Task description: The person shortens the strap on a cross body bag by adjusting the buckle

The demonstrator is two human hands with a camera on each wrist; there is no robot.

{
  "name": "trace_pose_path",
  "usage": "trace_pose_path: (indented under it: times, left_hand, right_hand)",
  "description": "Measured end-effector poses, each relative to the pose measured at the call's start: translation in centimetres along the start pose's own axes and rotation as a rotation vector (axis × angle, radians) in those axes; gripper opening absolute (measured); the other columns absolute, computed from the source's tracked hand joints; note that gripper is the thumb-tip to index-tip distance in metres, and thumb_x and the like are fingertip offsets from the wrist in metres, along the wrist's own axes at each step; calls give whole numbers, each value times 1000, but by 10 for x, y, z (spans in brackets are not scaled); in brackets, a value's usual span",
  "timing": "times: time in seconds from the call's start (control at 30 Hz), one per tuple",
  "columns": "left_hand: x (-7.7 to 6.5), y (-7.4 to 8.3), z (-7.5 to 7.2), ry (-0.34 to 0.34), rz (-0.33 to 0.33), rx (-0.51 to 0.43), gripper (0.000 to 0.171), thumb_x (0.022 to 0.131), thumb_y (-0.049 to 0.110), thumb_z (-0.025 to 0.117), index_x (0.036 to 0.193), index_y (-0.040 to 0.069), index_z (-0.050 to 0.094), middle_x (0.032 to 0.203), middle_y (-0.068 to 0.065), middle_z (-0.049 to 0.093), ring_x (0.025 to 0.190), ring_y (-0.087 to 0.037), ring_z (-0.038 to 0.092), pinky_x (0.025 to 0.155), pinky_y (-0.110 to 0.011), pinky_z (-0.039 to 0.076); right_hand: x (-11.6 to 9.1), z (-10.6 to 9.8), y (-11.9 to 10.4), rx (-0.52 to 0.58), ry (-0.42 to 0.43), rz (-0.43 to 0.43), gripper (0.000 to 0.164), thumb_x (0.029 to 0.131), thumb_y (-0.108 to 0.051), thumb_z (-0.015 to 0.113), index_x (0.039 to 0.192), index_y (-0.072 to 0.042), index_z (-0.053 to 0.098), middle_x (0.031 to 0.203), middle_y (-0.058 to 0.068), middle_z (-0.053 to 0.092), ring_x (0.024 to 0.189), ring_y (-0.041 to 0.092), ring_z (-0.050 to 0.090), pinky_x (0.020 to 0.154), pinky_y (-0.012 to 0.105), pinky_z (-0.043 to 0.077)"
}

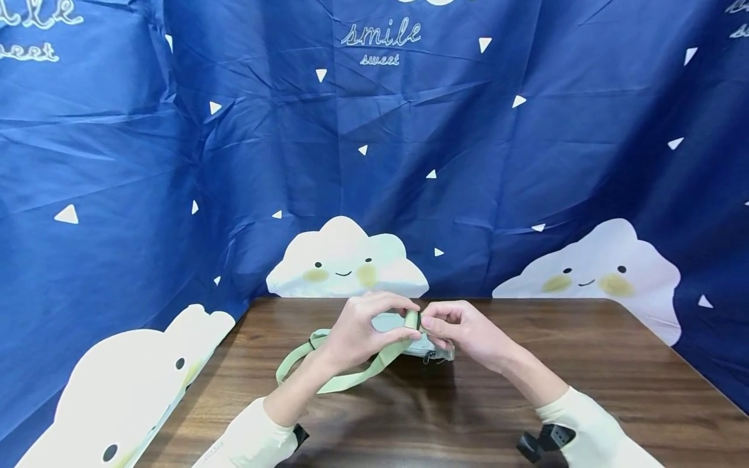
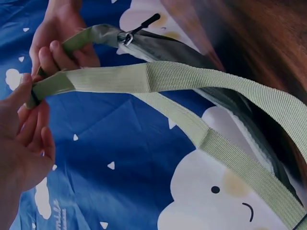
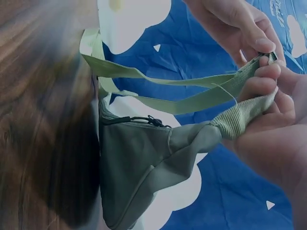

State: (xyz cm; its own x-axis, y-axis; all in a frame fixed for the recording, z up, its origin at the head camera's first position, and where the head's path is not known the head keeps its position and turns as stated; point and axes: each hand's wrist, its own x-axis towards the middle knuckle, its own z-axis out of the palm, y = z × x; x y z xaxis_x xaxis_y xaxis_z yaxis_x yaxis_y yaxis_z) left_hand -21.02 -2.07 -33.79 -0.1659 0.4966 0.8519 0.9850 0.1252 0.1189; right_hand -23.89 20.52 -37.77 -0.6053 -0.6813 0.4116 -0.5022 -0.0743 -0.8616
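A grey-green zippered bag (image 3: 139, 163) with a pale green webbing strap (image 1: 351, 382) stands on the table. My left hand (image 1: 359, 330) pinches the strap's end between thumb and fingers, beside a small dark buckle piece (image 2: 34, 93). Close against it, my right hand (image 1: 471, 333) grips the short webbing tab (image 3: 232, 120) at the bag's corner, fingers curled round it. Both hands meet just above the bag; the fingers partly hide the buckle, so whether its parts are joined cannot be told. A black zipper pull (image 2: 146, 21) hangs at the bag's top edge.
The brown wooden table (image 1: 526, 403) stretches out on both sides of the bag. Behind it hangs a blue cloth (image 1: 374, 130) printed with clouds and white triangles. The strap loops loosely to the left, under my left forearm.
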Motion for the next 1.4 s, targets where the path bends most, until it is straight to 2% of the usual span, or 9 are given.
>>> trace_pose_path:
  times: [0.1, 0.27, 0.47, 0.57, 0.67, 0.87, 1.07, 1.27, 1.4]
  left_hand:
    - [1, 3, -5, 23, -43, -34, 38, 65, 7, 83, 99, 1, 66, 90, -6, 66, 81, -15, 63, 74, -29, 50]
    - [-3, -1, -6, 26, -91, -74, 38, 66, 4, 82, 99, 1, 64, 91, -7, 65, 84, -16, 63, 76, -34, 51]
    - [-23, -21, 6, -53, -134, 59, 40, 70, 28, 82, 103, 14, 65, 97, 9, 63, 93, -4, 56, 81, -23, 43]
    - [-29, -25, 9, -46, -130, 79, 40, 71, 31, 80, 105, 16, 65, 99, 11, 62, 94, -3, 55, 81, -22, 42]
    - [-32, -25, 10, -22, -120, 59, 39, 71, 27, 80, 106, 15, 66, 100, 9, 63, 94, -4, 56, 82, -23, 44]
    - [-28, -26, 16, -17, -112, 25, 39, 72, 21, 80, 107, 14, 65, 100, 8, 63, 94, -4, 57, 82, -25, 46]
    - [-25, -26, 21, -54, -95, 60, 38, 71, 28, 81, 104, 16, 66, 100, 11, 64, 95, -1, 56, 82, -23, 42]
    - [-22, -28, 17, 16, -127, 59, 37, 70, 27, 81, 103, 15, 68, 94, 13, 65, 77, 3, 55, 64, -19, 46]
    - [-13, -20, 7, 29, -121, 33, 35, 70, 18, 81, 101, 9, 68, 92, 7, 67, 77, -1, 60, 65, -18, 48]
  right_hand:
    - [0, -4, 1, -5, 1, 7, 16, 97, -11, 47, 92, -1, 59, 60, 17, 45, 58, 29, 43, 51, 39, 38]
    - [-2, -8, 4, -9, 66, 31, 15, 94, -11, 53, 94, 2, 61, 62, 19, 48, 60, 28, 47, 55, 36, 43]
    - [2, 6, 9, -13, 57, 6, 16, 93, -13, 55, 94, 2, 62, 61, 18, 50, 57, 29, 48, 50, 38, 42]
    - [-1, 9, 14, 1, 56, 18, 16, 94, -13, 54, 97, 1, 62, 63, 19, 52, 58, 30, 48, 49, 38, 43]
    - [-9, 4, 19, 16, 68, 49, 18, 94, -11, 53, 99, 4, 61, 68, 21, 54, 61, 31, 50, 52, 38, 44]
    - [-16, -6, 19, -11, 114, 70, 15, 92, -12, 57, 99, 1, 63, 71, 23, 58, 64, 32, 53, 57, 38, 47]
    - [-8, 0, 8, -40, 69, 35, 15, 92, -14, 57, 98, -1, 64, 70, 20, 57, 64, 33, 53, 56, 39, 48]
    - [-3, -8, 5, -45, 82, 50, 18, 93, -15, 56, 102, -2, 63, 77, 20, 61, 71, 33, 55, 64, 40, 48]
    - [-3, -18, 12, -56, 104, 70, 18, 91, -15, 59, 102, -3, 64, 81, 19, 62, 76, 29, 57, 71, 39, 48]
